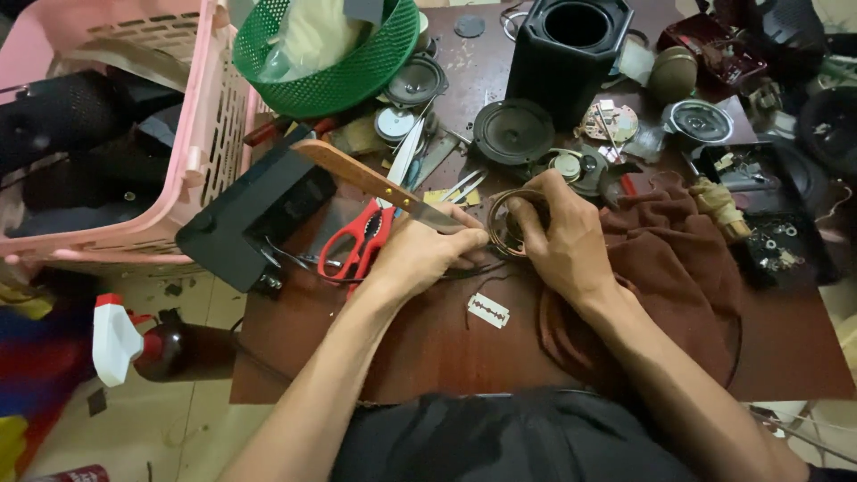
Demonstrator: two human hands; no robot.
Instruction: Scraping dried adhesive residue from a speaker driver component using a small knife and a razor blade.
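Note:
My left hand [427, 254] grips a knife [357, 174] down by its steel blade, and the wooden handle sticks out up and to the left. The blade tip rests against a round metal speaker ring [505, 223]. My right hand [561, 239] holds that ring on the brown table [428, 348], fingers curled over its rim. Red-handled scissors [357, 243] lie just left of my left hand. A razor blade [488, 310] lies flat on the table in front of both hands. My right wrist rests on a brown cloth [683, 268].
A black speaker box [571, 54], loose speaker drivers [513, 132] and small parts crowd the far side. A green basket [330, 62] and a pink crate [134, 134] stand at the left, beside a black block [241, 223]. A spray bottle [134, 344] stands on the floor.

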